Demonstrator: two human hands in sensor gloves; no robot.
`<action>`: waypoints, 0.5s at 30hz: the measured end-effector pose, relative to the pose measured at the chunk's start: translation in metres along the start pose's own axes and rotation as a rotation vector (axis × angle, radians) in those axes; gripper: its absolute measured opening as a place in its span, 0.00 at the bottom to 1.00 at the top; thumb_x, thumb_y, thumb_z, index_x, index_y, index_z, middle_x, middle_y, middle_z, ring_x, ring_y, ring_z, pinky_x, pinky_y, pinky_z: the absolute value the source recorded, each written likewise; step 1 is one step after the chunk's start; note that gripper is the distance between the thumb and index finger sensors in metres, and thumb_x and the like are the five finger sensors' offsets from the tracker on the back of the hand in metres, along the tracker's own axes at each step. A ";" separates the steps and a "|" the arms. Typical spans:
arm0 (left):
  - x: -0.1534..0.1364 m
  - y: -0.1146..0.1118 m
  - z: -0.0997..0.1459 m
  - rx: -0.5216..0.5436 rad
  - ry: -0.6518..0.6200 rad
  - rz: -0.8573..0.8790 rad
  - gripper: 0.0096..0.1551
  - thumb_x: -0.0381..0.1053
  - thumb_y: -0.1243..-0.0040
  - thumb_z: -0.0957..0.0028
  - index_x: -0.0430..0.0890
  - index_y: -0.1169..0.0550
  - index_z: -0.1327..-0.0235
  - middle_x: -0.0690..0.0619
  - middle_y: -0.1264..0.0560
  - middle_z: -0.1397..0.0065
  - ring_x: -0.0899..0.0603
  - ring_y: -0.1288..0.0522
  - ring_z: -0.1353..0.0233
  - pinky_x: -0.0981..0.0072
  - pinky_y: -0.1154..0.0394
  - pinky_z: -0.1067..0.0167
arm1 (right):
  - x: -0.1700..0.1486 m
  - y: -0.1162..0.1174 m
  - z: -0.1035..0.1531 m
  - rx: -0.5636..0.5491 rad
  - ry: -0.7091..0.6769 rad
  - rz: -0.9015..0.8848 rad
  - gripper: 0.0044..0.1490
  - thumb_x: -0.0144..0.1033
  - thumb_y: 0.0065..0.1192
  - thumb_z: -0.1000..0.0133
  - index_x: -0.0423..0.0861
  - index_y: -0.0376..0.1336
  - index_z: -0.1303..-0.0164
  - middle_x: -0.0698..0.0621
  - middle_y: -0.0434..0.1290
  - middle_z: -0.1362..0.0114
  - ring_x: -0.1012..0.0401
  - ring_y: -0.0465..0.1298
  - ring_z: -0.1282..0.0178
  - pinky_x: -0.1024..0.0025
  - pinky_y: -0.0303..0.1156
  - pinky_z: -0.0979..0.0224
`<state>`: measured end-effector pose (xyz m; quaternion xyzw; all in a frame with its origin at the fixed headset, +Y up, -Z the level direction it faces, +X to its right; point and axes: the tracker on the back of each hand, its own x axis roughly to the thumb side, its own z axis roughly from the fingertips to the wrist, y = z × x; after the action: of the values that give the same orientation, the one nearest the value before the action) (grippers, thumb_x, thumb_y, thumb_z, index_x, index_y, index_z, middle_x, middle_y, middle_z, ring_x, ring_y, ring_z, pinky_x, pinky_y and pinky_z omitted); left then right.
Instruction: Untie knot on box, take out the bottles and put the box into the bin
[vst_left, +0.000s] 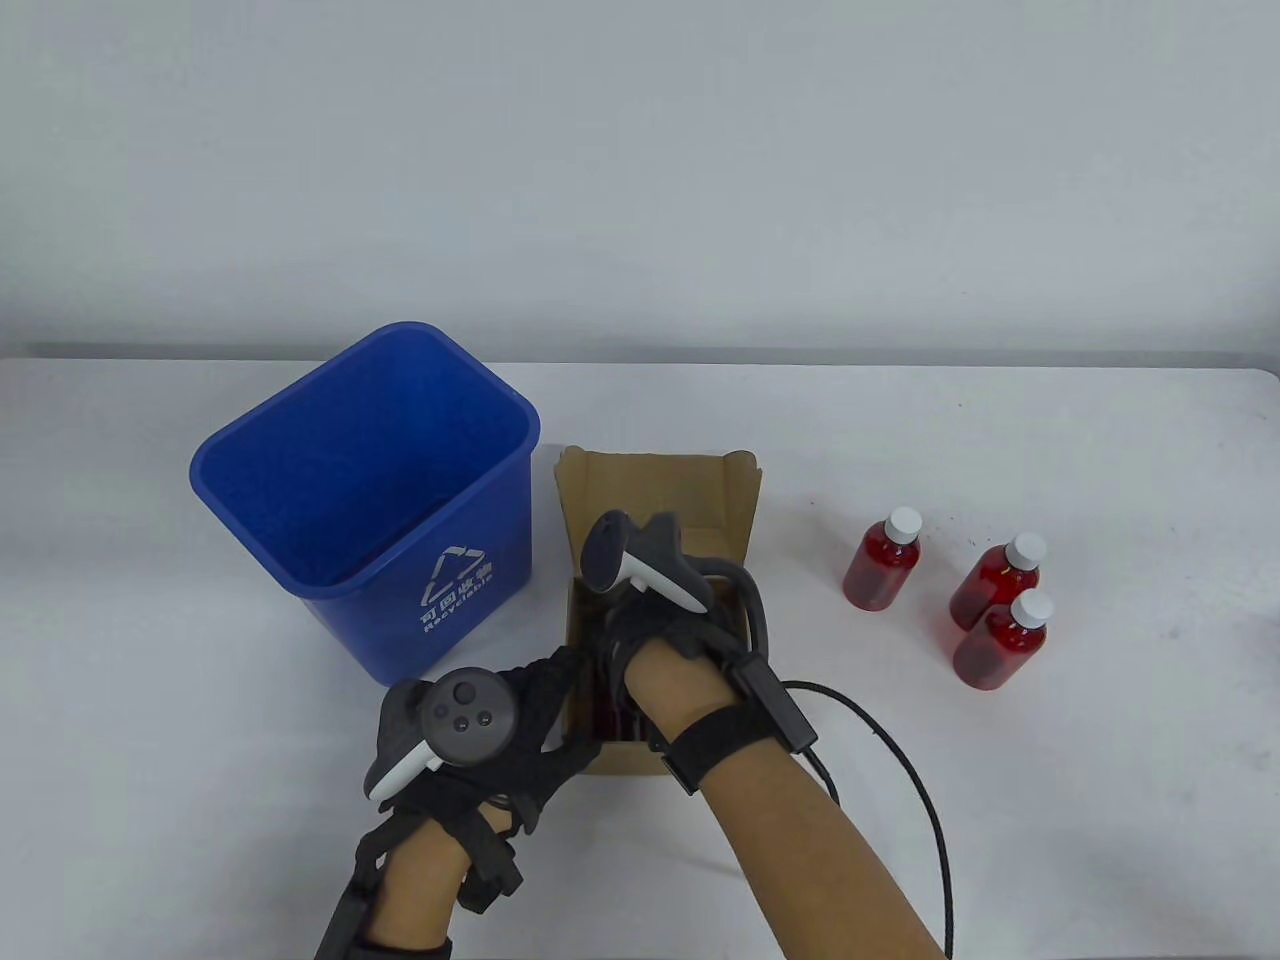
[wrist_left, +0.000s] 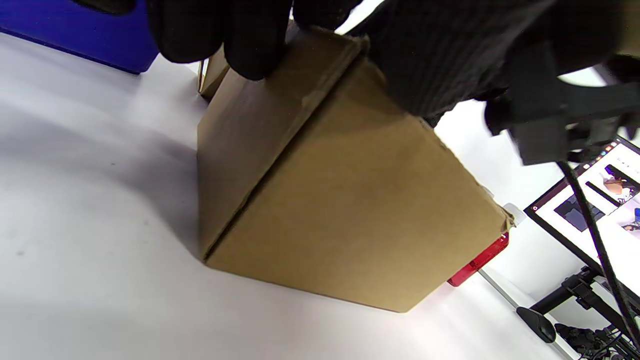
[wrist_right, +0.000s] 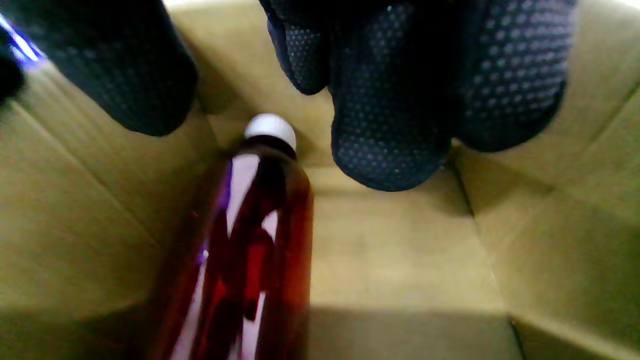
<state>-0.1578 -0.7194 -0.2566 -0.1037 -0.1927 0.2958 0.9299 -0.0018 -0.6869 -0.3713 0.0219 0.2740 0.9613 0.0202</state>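
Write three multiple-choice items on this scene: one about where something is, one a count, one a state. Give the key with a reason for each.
1. Where is the blue bin in the table view?
A. Left of the box
B. Right of the bottles
C. Inside the box

2. How many red bottles stand outside the box on the table?
A. One
B. Three
C. Five

3. What is the state of the bottle in the box?
A. Held in the fingers
C. Not gripped
B. Missing its cap

Key:
1 A, the bin sits just left of the cardboard box.
2 B, three bottles with white caps are grouped to the box's right.
3 C, the right wrist view shows the right hand reaching in with its fingertips above the capped bottle, not around it, while the left hand grips the box's near corner.
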 end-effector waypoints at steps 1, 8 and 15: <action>0.000 0.000 0.000 0.000 0.000 0.000 0.53 0.62 0.39 0.46 0.45 0.50 0.17 0.37 0.42 0.18 0.22 0.43 0.22 0.19 0.49 0.29 | 0.000 0.002 -0.004 0.023 0.008 0.000 0.50 0.58 0.64 0.49 0.34 0.56 0.30 0.36 0.65 0.30 0.50 0.83 0.52 0.59 0.80 0.52; 0.000 0.000 0.000 -0.002 -0.001 0.005 0.53 0.62 0.39 0.46 0.45 0.50 0.17 0.37 0.42 0.18 0.22 0.42 0.22 0.19 0.49 0.29 | 0.004 0.028 -0.031 0.211 0.079 -0.031 0.53 0.63 0.61 0.48 0.33 0.55 0.29 0.35 0.63 0.29 0.49 0.81 0.49 0.59 0.80 0.50; 0.000 0.000 0.000 -0.001 0.000 0.011 0.53 0.62 0.39 0.46 0.45 0.50 0.17 0.37 0.42 0.18 0.22 0.42 0.22 0.19 0.49 0.29 | 0.002 0.039 -0.041 0.345 0.141 0.007 0.57 0.67 0.59 0.48 0.31 0.52 0.29 0.34 0.61 0.29 0.48 0.80 0.46 0.59 0.79 0.48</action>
<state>-0.1581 -0.7195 -0.2572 -0.1051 -0.1923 0.3006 0.9282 -0.0068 -0.7412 -0.3853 -0.0412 0.4354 0.8993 -0.0064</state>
